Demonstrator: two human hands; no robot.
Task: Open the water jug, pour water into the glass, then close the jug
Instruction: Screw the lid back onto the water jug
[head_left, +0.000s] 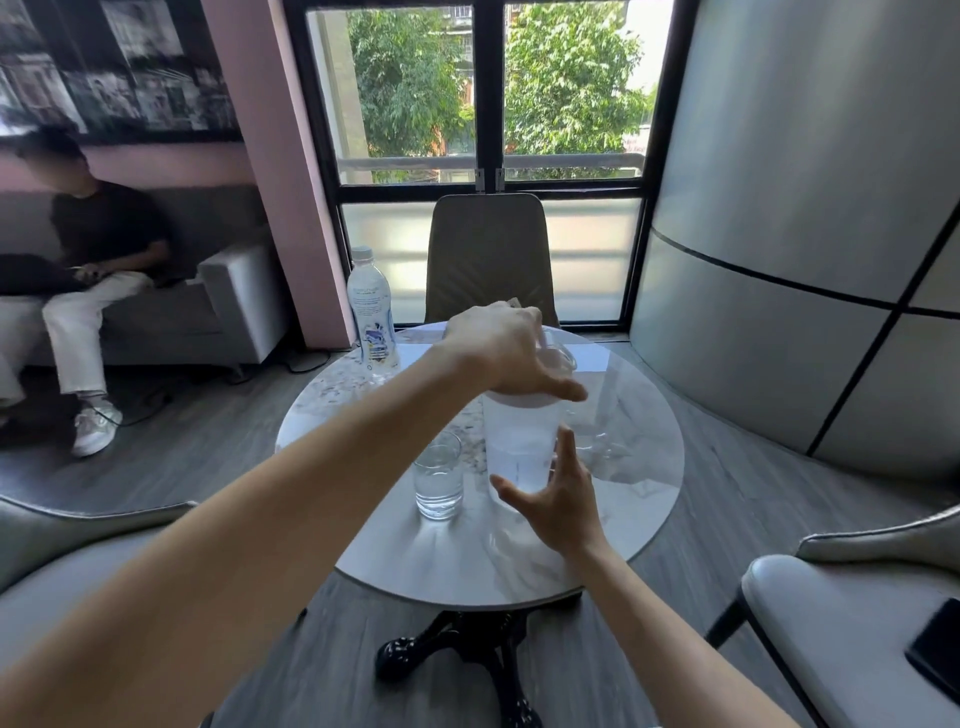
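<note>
Jug (522, 452) stands on the round table (639, 499) beside the glass (439, 480). Left hand (506, 353) grips its lid (558, 358); right hand (558, 506) cups its side, fingers spread.

Round marble tabletop (597, 530). Left hand (511, 353) on top of clear water jug (522, 447), covering lid. Right hand (558, 501) fingers spread at jug's lower body. Glass (438, 480) with water just left of jug. Plastic bottle (370, 312) at far-left edge.
</note>
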